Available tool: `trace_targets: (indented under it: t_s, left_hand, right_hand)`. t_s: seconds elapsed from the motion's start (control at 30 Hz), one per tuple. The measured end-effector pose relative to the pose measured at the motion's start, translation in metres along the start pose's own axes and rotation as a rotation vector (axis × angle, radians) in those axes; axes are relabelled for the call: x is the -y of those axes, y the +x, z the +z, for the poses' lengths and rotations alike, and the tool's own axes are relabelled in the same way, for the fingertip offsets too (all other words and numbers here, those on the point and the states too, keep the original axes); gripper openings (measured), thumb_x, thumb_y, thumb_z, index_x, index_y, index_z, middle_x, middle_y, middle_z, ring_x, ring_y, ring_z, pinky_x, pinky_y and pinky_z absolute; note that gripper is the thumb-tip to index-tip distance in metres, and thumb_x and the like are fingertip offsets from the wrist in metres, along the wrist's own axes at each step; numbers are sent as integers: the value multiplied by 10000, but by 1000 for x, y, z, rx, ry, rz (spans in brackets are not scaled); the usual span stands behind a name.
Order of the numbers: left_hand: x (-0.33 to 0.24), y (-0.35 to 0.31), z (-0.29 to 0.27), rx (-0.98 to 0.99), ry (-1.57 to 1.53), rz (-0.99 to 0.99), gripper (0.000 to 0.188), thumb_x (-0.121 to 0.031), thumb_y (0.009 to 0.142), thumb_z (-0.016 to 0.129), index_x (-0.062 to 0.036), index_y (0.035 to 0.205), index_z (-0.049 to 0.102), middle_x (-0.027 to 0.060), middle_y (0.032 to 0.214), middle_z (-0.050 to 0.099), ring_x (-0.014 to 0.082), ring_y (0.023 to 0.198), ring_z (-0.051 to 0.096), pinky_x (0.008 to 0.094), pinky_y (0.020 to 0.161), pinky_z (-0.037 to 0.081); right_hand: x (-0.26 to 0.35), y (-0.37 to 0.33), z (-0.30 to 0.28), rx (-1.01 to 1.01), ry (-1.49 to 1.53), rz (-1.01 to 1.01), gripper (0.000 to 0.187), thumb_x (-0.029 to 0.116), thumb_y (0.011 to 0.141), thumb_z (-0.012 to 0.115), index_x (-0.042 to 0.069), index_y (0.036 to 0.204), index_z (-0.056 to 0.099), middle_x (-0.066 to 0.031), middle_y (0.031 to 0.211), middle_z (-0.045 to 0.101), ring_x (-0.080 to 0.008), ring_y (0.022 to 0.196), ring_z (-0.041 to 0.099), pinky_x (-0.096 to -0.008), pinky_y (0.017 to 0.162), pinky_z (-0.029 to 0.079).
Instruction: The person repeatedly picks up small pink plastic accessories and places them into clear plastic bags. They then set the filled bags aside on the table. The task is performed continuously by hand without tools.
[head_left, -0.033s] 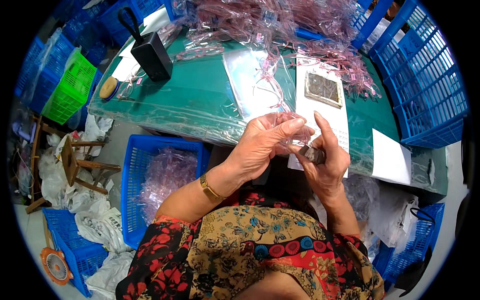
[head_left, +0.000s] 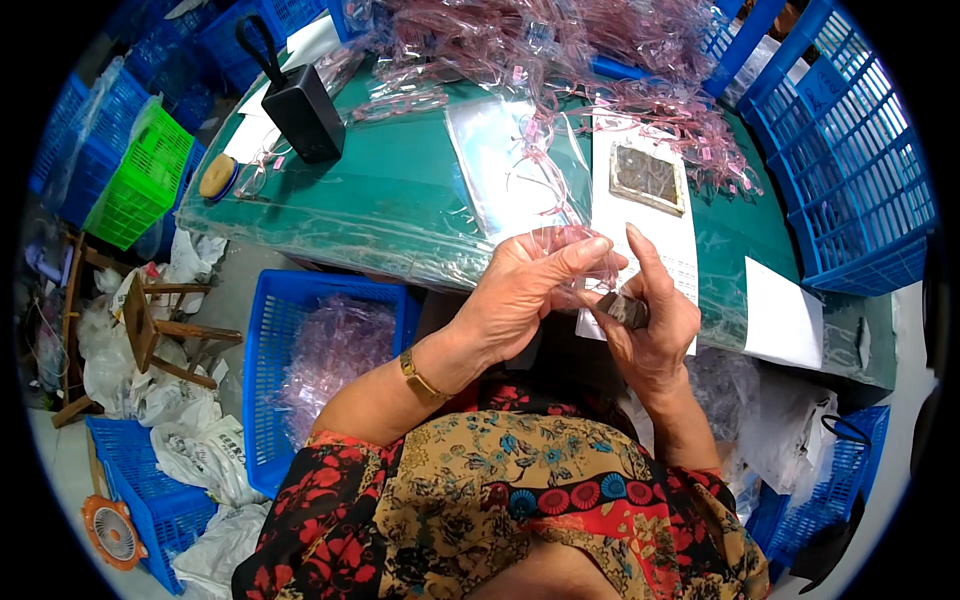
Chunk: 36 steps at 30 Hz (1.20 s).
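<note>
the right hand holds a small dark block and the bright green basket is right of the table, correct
Not quite: the head view shows the bright green basket left of the table. The right hand does hold a small dark block.

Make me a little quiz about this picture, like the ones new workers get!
1. Which wrist wears the gold-coloured watch?
A) Left
B) Right
C) Both

2. True or false: the small dark block lies on the green table, with no hand touching it.

3. Fill the gap: the small round fan at the lower left has a rim coloured ____.

Key:
1. A
2. False; the right hand holds it.
3. orange
</note>
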<state>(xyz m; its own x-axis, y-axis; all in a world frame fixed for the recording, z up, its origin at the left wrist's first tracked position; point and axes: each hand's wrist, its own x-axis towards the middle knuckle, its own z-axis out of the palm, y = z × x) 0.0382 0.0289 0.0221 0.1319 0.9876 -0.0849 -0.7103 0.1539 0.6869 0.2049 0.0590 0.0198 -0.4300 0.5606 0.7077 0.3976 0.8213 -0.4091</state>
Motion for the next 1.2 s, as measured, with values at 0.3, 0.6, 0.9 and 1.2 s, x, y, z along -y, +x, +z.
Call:
trace_targets:
  t_s: [0.3,0.6,0.9,1.2]
  left_hand:
    - [18,-4,-2,123,8,88,245,-186,933,615,0,1093,615,54,993,660,113,866,623,258,777,500]
    - [-23,5,-12,-223,-213,436,249,-228,925,606,-8,1041,606,101,1001,624,199,973,601,375,918,508]
    - [-35,-15,-26,-339,-253,297,218,-249,933,585,-35,892,591,31,728,528,157,691,545,300,694,488]
    - [-98,-129,-131,-496,293,280,298,-234,928,598,14,1093,576,42,793,518,135,779,531,286,710,468]
  right_hand:
    - [-1,4,7,-44,193,-86,472,-53,778,667,23,1238,595,-125,824,681,-173,594,626,-263,537,475]
    - [19,-6,13,-59,547,-47,289,-115,833,541,-29,1088,644,-118,700,647,-184,580,639,-273,517,482]
    - [22,-6,24,224,605,-55,278,-99,836,537,-20,1077,651,-121,726,665,-179,563,640,-262,501,481]
    - [3,-1,-7,251,506,30,318,13,804,659,42,1120,653,-96,689,637,-188,555,621,-299,516,482]
